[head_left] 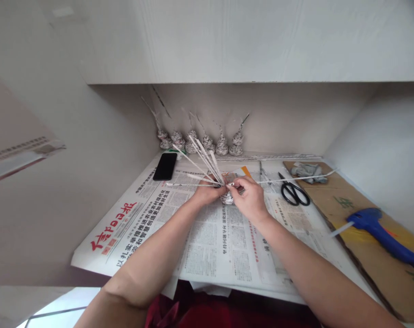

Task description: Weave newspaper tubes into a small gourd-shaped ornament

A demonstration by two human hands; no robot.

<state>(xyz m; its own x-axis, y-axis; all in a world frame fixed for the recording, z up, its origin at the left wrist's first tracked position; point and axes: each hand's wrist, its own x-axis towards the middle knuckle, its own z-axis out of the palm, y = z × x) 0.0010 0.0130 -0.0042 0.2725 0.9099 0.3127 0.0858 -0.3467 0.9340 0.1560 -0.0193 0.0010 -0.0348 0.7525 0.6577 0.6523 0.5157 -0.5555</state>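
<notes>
Dark red clothing (227, 312) lies nearest, at the near edge, with both forearms reaching over it. Between the hands, at the middle of the table, sits a small woven paper piece (227, 198). The left hand (209, 191) appears closed around its left side and the base of the strips, though some fingers are hidden. The right hand (250, 196) has thumb and forefinger pinched together on a paper strip (296, 178) whose long tail runs out to the right.

Only a short, rounded body looks woven; loose spokes (207, 157) fan out to the far left, so the upper part seems not yet made. Newspaper (207, 246) spreads beneath. A phone (165, 166) lies on the left, black scissors (295, 193) on the right; farther right, cardboard (330, 196) bears a crumpled grey cloth (309, 172) and a blue glue gun (395, 248). Along the far wall stand six gourd-shaped pieces (236, 145), each two-bulged with a thin stem; by comparison, the one in hand looks at an early stage.
</notes>
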